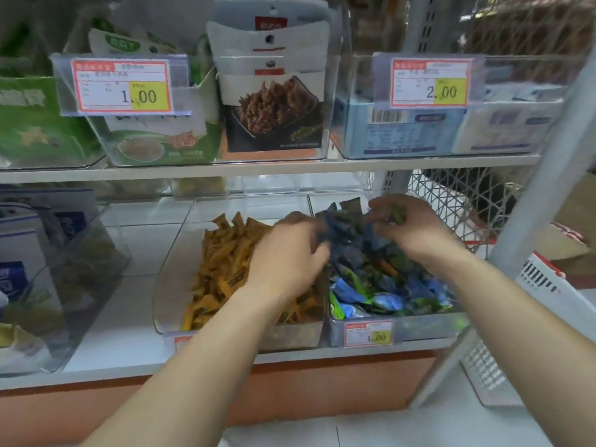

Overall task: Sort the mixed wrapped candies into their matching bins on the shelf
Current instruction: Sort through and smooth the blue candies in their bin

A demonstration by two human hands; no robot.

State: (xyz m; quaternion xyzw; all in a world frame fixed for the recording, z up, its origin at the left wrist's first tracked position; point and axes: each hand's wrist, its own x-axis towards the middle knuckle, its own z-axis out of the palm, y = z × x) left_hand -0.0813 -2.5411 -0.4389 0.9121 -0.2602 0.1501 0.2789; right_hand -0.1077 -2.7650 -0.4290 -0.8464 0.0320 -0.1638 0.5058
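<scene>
**Candy sort: both hands at work in the right bin**

The blue and green candies (380, 282) lie heaped in the right bin (419, 329), at the front of the lower shelf (129, 317). At least one orange wrapper shows inside this heap, so the sort is judged incomplete. The orange candies (222, 262) fill the left bin (171, 285), which stands against the right bin's wall. Its contents appear uniform in colour, so it is judged largely done.

The right hand (419, 230) pinches a small cluster of dark wrappers at the back of the heap, fingers curled narrow. The left hand (287, 256) reaches across the shared bin wall. Its fingers curl into dark blue wrappers, though blur hides the exact grip.

The upper shelf (258, 167) overhangs the rear of both bins and limits lift height there. A wire mesh panel (451, 201) stands just beside the right hand, and a slanted post (541, 175) lies further right. Open room exists toward the front edge and on the bare shelf left of the left bin.
</scene>
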